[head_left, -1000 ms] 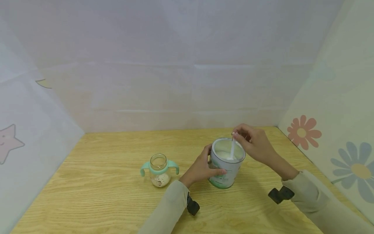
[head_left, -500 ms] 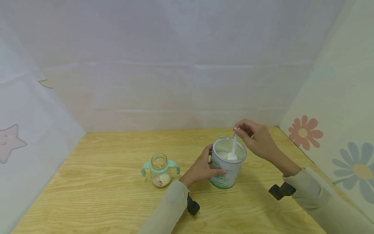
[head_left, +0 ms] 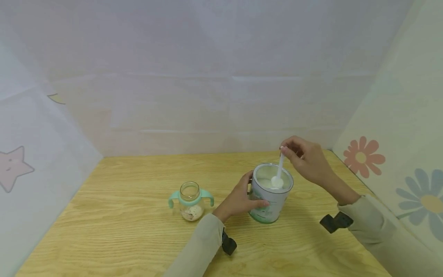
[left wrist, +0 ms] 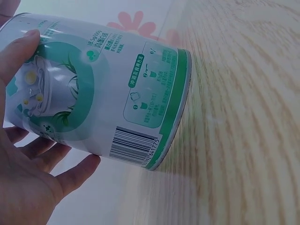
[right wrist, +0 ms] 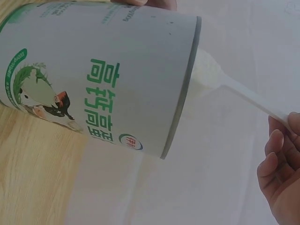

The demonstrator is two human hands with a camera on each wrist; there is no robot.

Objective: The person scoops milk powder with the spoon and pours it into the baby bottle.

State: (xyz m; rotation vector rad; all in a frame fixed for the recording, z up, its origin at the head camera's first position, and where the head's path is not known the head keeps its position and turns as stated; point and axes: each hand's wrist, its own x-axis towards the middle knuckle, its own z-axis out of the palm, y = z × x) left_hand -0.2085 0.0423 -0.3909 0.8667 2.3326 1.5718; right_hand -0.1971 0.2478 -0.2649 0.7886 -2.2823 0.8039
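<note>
Can stands open and upright on the table, right of centre. Left hand grips its side, thumb and fingers curled round the wall. Right hand pinches the top of a white scoop; the bowl, heaped with white powder, sits at the can's mouth. Left of the can, apart from it: open bottle with teal handles.

The place is a staged nursery-style recording booth: a wooden table enclosed by pale paper walls printed with a star and flowers, with a handled baby bottle and a formula tin.
</note>
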